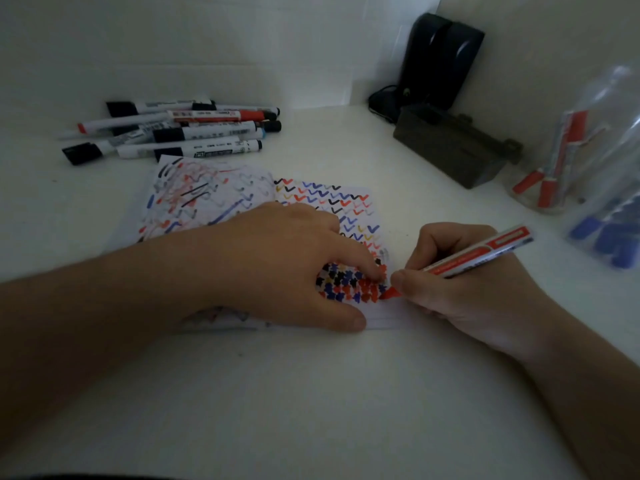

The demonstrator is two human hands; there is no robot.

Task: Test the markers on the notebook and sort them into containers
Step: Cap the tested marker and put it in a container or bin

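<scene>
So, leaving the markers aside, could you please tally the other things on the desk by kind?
Notebook: 1
Clear containers: 2
Black speakers: 2
Dark box: 1
Total: 6

Two bare forearms and hands of one person fill the lower part of the view. The left hand (294, 268) and right hand (460, 289) wear no gloves, rings, watch or bracelets. No sleeves show; both arms are uncovered to the frame's edge. Fingernails are short and unpainted.
</scene>
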